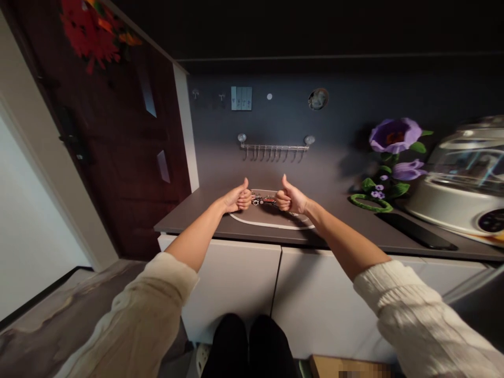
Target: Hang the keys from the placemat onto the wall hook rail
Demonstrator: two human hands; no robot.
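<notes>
My left hand [238, 198] is curled into a fist with its thumb pointing up. Opposite it, my right hand [290, 197] makes the same thumbs-up shape, fingers folded into the palm. Nothing shows inside either fist. Both are held apart over a brown oval tray or mat with a white rim [271, 226] on the counter. In the gap between them lies a small cluster of metal items [262, 200], seemingly keys with rings and a reddish piece. The fists hide parts of the mat, and perhaps some of the cluster.
A dark counter [189, 212] runs above white cabinet doors [232, 268]. On the right are a black phone [417, 231], purple crocheted flowers [396, 136] and a cream appliance [441, 202] with a clear cover. A hook rack [274, 147] hangs on the back wall. A dark red door [134, 157] stands left.
</notes>
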